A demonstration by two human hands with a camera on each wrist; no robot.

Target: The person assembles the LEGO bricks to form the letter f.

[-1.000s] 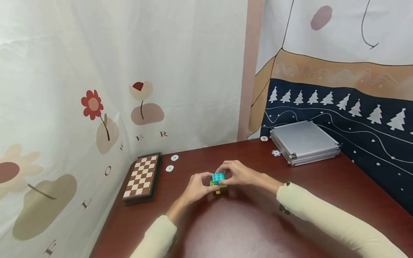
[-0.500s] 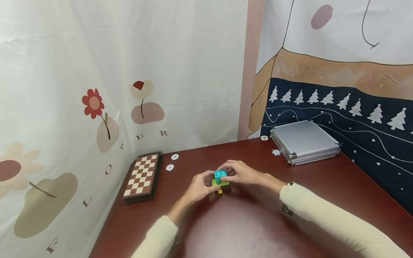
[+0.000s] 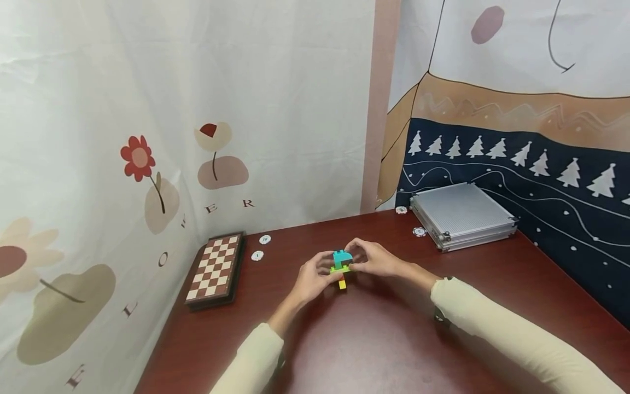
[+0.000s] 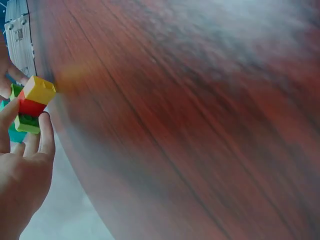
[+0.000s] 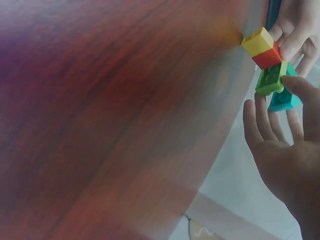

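Both hands hold one small stack of toy building bricks. Topmost is a turquoise brick with a rounded end, above a wider lime green brick. Below these are a red brick and, lowest, a yellow brick. My left hand grips the stack from the left, its thumb by the red brick and its fingers on the far side. From the right, my right hand pinches the green brick, thumb and fingertips on its end. In both wrist views the yellow brick stands just over or on the table; I cannot tell which.
A chessboard box lies at the table's left. Poker chips lie near it, such as one chip, and another chip is beside the silver case at the back right. Printed curtains hang behind the dark red table.
The brick stack has tipped back, so its side now shows instead of the turquoise top. Both hands have shifted slightly right with it, and the red brick has come into sight.
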